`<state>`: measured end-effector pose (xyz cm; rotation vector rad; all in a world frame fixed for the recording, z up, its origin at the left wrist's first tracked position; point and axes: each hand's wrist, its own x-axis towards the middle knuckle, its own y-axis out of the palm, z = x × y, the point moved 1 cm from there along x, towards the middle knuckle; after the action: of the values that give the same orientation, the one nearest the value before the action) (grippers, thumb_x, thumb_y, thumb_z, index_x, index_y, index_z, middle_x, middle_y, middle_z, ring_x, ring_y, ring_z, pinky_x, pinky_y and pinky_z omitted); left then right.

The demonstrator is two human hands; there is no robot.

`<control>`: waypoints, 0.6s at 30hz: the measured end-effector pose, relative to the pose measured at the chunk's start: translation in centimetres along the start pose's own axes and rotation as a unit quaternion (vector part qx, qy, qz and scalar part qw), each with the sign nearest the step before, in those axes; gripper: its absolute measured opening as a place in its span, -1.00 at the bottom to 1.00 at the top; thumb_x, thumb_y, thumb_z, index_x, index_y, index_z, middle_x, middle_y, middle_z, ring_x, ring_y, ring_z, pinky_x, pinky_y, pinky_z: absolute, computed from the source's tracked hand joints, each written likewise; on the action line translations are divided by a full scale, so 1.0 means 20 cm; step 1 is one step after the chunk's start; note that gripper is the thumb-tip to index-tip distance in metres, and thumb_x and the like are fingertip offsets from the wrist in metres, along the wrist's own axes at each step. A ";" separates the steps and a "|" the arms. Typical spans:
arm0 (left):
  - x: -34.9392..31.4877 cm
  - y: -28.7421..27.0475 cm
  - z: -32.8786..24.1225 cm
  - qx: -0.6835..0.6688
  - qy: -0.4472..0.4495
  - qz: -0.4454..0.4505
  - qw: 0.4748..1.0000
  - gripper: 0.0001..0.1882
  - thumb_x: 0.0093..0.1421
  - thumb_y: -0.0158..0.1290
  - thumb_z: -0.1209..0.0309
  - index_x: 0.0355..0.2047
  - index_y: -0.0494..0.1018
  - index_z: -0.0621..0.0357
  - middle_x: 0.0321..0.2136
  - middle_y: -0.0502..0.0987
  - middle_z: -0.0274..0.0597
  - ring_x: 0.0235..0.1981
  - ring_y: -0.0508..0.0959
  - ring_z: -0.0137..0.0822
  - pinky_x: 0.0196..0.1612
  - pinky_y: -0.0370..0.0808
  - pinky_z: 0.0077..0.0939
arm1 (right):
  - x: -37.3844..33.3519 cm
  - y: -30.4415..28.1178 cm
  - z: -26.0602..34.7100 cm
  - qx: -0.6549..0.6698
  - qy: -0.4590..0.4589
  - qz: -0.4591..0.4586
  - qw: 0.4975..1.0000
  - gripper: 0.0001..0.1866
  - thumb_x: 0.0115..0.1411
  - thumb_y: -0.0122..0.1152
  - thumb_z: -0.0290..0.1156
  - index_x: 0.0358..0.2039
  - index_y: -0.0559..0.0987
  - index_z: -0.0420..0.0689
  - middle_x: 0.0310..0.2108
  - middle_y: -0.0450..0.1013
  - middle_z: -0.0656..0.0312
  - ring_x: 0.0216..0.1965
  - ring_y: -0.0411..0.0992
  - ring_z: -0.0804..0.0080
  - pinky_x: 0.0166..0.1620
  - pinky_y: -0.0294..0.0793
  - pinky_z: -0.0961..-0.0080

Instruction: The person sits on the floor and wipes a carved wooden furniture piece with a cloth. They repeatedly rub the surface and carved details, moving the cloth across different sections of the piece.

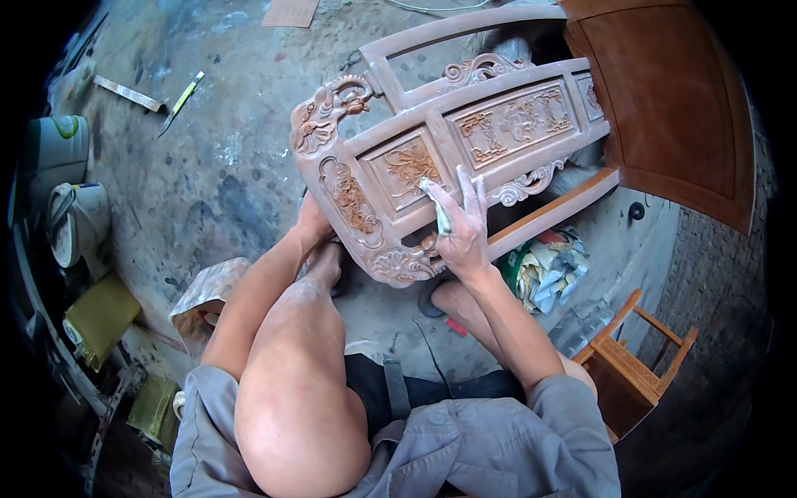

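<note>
A carved wooden furniture frame (397,222) leans before my legs, coated in pale dust, with brown showing in its floral reliefs. My right hand (465,232) is over the lower edge of its panels, its fingers whitened with dust. Between thumb and fingers it pinches a small folded pale sheet (442,217), which looks like sandpaper; two other fingers stretch over the wood. At the frame's left end, my left hand (313,217) is against the outer edge. Its fingers are hidden behind the wood, so its grip does not show.
A smooth brown wooden panel (672,100) adjoins the frame's right end. Scraps fill a green bag (544,270) beneath it. A small wooden stool (635,361) lies at right. Leftward are white buckets (83,220), a yellow-handled blade (183,101) and a wood strip (129,93).
</note>
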<state>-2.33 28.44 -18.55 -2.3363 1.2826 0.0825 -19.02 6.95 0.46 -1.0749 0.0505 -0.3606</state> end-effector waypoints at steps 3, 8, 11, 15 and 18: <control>0.01 -0.01 0.01 -0.032 -0.022 0.007 0.999 -0.37 0.17 0.27 0.16 0.21 0.49 0.18 0.18 0.53 0.20 0.23 0.45 0.25 0.34 0.35 -0.01 | 0.03 0.04 -0.02 -0.006 -0.011 -0.015 1.000 -0.27 -0.07 0.24 -0.52 0.24 0.58 -0.07 0.02 0.65 0.06 0.42 0.25 -0.27 0.49 -0.03 -0.34; 0.01 -0.01 -0.01 -0.045 -0.041 0.011 0.998 -0.38 0.19 0.25 0.17 0.21 0.48 0.19 0.20 0.52 0.20 0.24 0.45 0.25 0.35 0.35 -0.02 | 0.01 0.00 0.01 -0.001 -0.001 0.002 1.000 -0.30 -0.03 0.20 -0.55 0.23 0.58 -0.08 0.06 0.64 0.06 0.42 0.25 -0.26 0.49 -0.03 -0.34; 0.01 -0.01 -0.02 -0.043 -0.023 -0.007 0.999 -0.39 0.20 0.24 0.17 0.21 0.48 0.20 0.20 0.51 0.20 0.25 0.45 0.24 0.34 0.35 -0.03 | 0.02 0.00 0.00 -0.003 -0.005 -0.001 1.000 -0.31 -0.02 0.20 -0.55 0.23 0.59 -0.07 0.08 0.64 0.07 0.42 0.24 -0.27 0.49 -0.04 -0.36; 0.00 -0.04 -0.08 -0.012 -0.021 0.000 1.000 -0.38 0.21 0.24 0.18 0.22 0.47 0.21 0.21 0.50 0.20 0.25 0.44 0.23 0.35 0.35 -0.04 | -0.02 -0.01 0.00 -0.026 -0.002 0.000 1.000 -0.34 0.02 0.20 -0.54 0.23 0.58 -0.07 0.10 0.63 0.10 0.42 0.24 -0.31 0.48 -0.05 -0.40; -0.02 -0.05 -0.11 -0.007 -0.037 0.002 0.999 -0.37 0.20 0.25 0.17 0.23 0.47 0.20 0.22 0.50 0.19 0.26 0.44 0.23 0.36 0.34 -0.04 | -0.05 -0.03 0.03 -0.041 0.027 -0.016 0.999 -0.38 0.08 0.18 -0.57 0.22 0.59 -0.07 0.11 0.62 0.11 0.43 0.22 -0.32 0.48 -0.05 -0.40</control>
<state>-2.11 28.20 -16.12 -2.3199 1.2553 0.1789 -19.89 7.60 1.14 -1.1489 0.0970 -0.4187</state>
